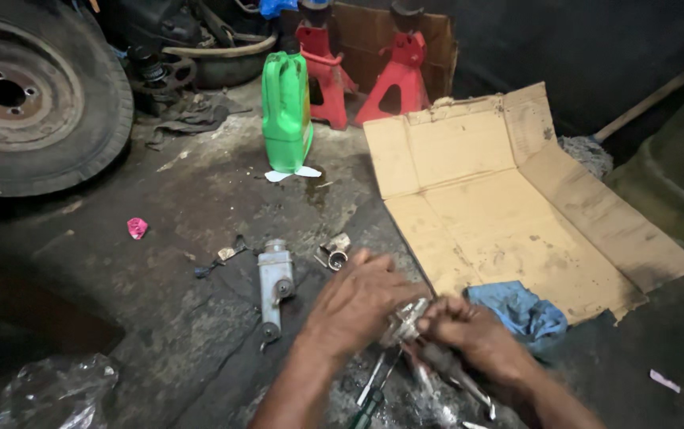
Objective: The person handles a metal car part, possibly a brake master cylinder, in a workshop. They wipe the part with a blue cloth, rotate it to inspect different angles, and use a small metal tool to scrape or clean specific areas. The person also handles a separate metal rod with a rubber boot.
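Silvery metal is glinting low in the view, where the small metal part [405,319] is sitting pinched between both hands just above the dark, oily floor [159,262]. The left hand [355,303] is curling over it from about ten o'clock, fingers bent and closed down on the part's near side, while the right hand [473,334] is closing on it from four o'clock and is also gripping a dark-handled tool [445,369] whose shaft is running away toward five o'clock. Both hands are touching the part, so neither is nearer; its long axis seems to be slanting from seven to one o'clock, though blur is making that hard to confirm. Out at ten o'clock from the left hand, the grey metal cylinder body [275,284] is lying on the floor with its length running twelve to six, and a small metal fitting [335,251] is resting just beside it. The blue rag [521,310] is lying at two o'clock from the right hand, on the edge of the flattened cardboard [509,214]. More tools are lying under the wrists, smeared and partly cut off by the bottom edge, and the part's far face is hidden by fingers.
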